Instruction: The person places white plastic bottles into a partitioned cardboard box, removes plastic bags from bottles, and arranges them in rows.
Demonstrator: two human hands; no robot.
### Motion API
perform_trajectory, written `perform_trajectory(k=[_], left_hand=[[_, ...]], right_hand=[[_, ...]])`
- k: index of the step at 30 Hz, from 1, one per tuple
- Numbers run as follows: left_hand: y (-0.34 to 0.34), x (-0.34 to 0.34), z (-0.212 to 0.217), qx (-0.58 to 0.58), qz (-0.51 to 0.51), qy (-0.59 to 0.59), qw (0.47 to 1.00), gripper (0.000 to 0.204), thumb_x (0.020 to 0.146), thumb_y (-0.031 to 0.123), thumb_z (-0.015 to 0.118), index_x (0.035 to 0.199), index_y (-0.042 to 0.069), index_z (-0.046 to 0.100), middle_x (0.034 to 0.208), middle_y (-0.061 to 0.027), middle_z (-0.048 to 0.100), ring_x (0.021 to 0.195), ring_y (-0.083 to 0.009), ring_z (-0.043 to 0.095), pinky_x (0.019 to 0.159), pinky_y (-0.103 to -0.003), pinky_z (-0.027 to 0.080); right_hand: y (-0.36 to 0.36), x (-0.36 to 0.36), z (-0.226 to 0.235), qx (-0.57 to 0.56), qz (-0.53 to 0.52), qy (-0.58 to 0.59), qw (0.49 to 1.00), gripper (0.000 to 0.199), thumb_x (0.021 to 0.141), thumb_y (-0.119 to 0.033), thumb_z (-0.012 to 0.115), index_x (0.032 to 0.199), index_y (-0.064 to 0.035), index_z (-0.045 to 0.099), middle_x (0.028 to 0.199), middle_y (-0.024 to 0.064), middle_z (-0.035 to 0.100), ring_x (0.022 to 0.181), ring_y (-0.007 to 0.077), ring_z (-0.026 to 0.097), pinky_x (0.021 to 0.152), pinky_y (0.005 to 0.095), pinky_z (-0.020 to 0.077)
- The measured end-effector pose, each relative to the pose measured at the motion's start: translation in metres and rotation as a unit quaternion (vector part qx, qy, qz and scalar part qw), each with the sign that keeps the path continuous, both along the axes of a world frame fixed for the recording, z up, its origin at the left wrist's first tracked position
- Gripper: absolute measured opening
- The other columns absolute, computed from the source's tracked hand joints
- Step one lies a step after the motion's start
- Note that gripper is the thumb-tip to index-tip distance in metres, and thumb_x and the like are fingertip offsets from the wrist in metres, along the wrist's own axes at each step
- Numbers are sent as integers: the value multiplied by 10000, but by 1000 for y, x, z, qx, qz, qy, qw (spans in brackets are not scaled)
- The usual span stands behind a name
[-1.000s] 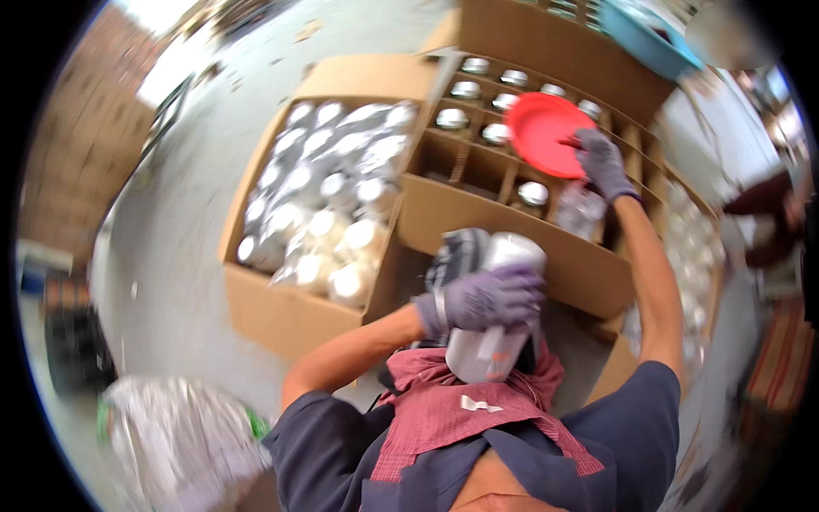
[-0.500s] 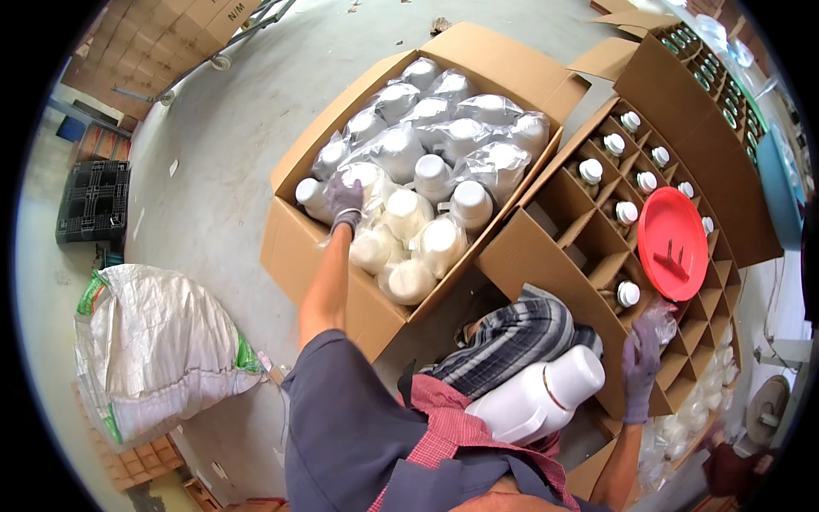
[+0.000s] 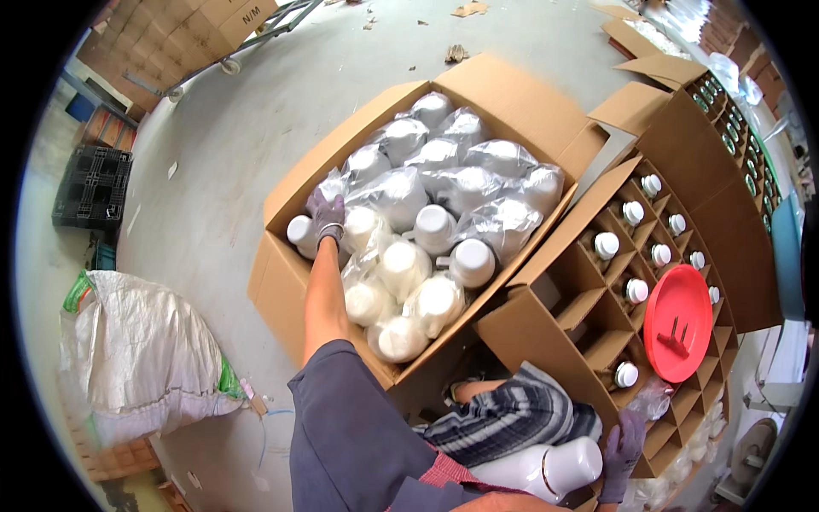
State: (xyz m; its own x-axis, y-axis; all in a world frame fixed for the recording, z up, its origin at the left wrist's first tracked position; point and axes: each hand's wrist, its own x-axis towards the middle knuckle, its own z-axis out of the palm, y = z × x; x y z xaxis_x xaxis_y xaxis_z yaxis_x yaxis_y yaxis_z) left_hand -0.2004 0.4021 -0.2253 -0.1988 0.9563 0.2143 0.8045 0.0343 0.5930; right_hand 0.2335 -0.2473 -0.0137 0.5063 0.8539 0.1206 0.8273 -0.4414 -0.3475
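Observation:
My left hand [image 3: 327, 217], in a purple-grey glove, reaches into an open carton [image 3: 286, 286] of white flasks, several of them in clear plastic bags. Its spread fingers touch a bagged flask [image 3: 331, 183] near the left wall, with an unbagged white flask [image 3: 302, 230] just beside the hand. My right hand [image 3: 626, 452], gloved alike, is open at the near edge of a divided carton [image 3: 520, 328], below a crumpled clear plastic bag [image 3: 653, 398]. A larger white flask with a gold band [image 3: 573, 468] lies across my lap, close to the right hand.
White-capped bottles [image 3: 636, 290] stand in some cells of the divided carton, and a red plate [image 3: 678, 316] holding a small dark red piece rests on top. To the left are a white woven sack [image 3: 145, 341] and black crates [image 3: 92, 188]. A loaded trolley [image 3: 230, 65] stands far left.
My left hand has slid a little farther along the flasks toward the left wall. The right hand has drawn back from the clear bag to the carton's near edge. The view has shifted.

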Motion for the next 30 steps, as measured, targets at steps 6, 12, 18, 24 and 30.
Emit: perform_trajectory(k=[6, 12, 18, 24, 30], left_hand=[[24, 24, -2, -119, 113, 73, 984, 574, 841, 425, 601, 1335, 147, 511, 1274, -221, 561, 1199, -380, 521, 999, -455, 420], [32, -18, 18, 59, 96, -162, 980, 152, 847, 144, 604, 932, 23, 639, 849, -119, 689, 757, -239, 641, 699, -355, 502], [-64, 99, 155, 26, -277, -578, 767, 142, 869, -19, 575, 986, 32, 637, 887, -28, 636, 772, -119, 604, 727, -264, 538], [-259, 224, 271, -301, -577, -527, 547, 201, 884, 19, 595, 1083, 8, 622, 996, -42, 643, 901, -130, 611, 800, -291, 512], [-277, 233, 311, -274, -648, -558, 440, 503, 1002, 276, 426, 1392, -41, 392, 1325, -203, 526, 1228, -302, 525, 1085, -429, 383]], right_hand=[[7, 9, 0, -8, -12, -14, 1000, 294, 790, -5, 554, 1080, 7, 599, 1055, 180, 613, 1017, 369, 574, 1002, 503, 398], [21, 13, 5, 3, 29, -44, 999, 272, 796, 14, 558, 1063, 2, 607, 1055, 177, 611, 1023, 369, 570, 1000, 486, 397], [73, -4, 53, 101, 57, -6, 993, 261, 801, 10, 573, 1058, 7, 618, 1063, 182, 617, 1015, 372, 583, 962, 460, 441], [223, -64, 97, 150, 95, 520, 836, 534, 815, -135, 709, 1297, -31, 505, 1072, 92, 613, 977, 168, 616, 831, 302, 523], [200, -7, 88, 232, -40, 655, 719, 269, 892, -224, 658, 1106, -68, 612, 827, 4, 627, 662, 111, 630, 522, 257, 543]])
